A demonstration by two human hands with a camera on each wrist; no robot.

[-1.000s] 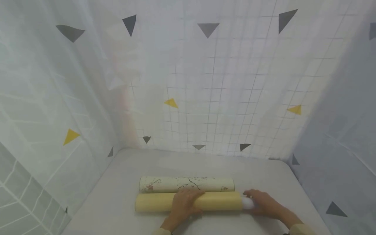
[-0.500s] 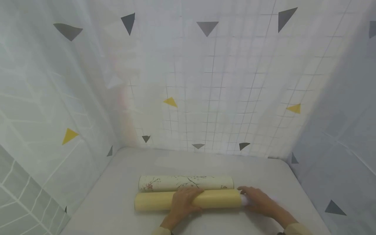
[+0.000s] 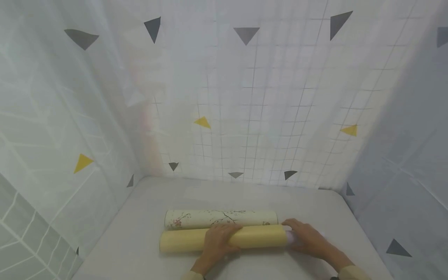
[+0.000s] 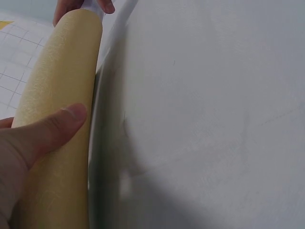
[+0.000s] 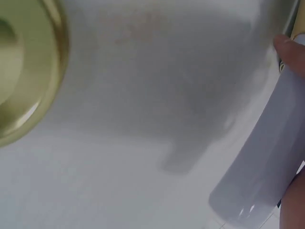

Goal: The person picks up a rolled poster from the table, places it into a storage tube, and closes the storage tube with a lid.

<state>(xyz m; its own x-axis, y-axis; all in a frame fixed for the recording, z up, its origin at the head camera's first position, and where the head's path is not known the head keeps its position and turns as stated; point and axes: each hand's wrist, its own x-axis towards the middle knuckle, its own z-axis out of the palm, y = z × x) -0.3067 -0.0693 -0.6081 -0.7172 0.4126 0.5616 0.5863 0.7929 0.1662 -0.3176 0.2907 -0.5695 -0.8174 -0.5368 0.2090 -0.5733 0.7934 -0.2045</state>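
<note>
A yellow roll (image 3: pixel 262 236), like a roll of wallpaper, lies crosswise on the white table. My left hand (image 3: pixel 220 238) grips it near its middle; in the left wrist view, the thumb (image 4: pixel 71 119) presses along the side of the textured yellow paper. At the right end, my right hand (image 3: pixel 309 239) holds a smooth white tube (image 5: pixel 264 157) that sticks out of the roll. The tube's free end points away from the roll in the right wrist view. Behind lies a cream roll (image 3: pixel 196 219) printed with blossom branches, partly covered by the left fingers.
Plastic sheeting (image 3: pixel 245 97) with grey and yellow triangles closes off the back and sides of the table (image 3: pixel 245 196). In the right wrist view, a shiny gold round object (image 5: pixel 55 71) shows at the left edge.
My right hand has shifted left toward the yellow roll, and less of the white tube shows between them. The roll's right end sits slightly higher in view. My left hand stays put.
</note>
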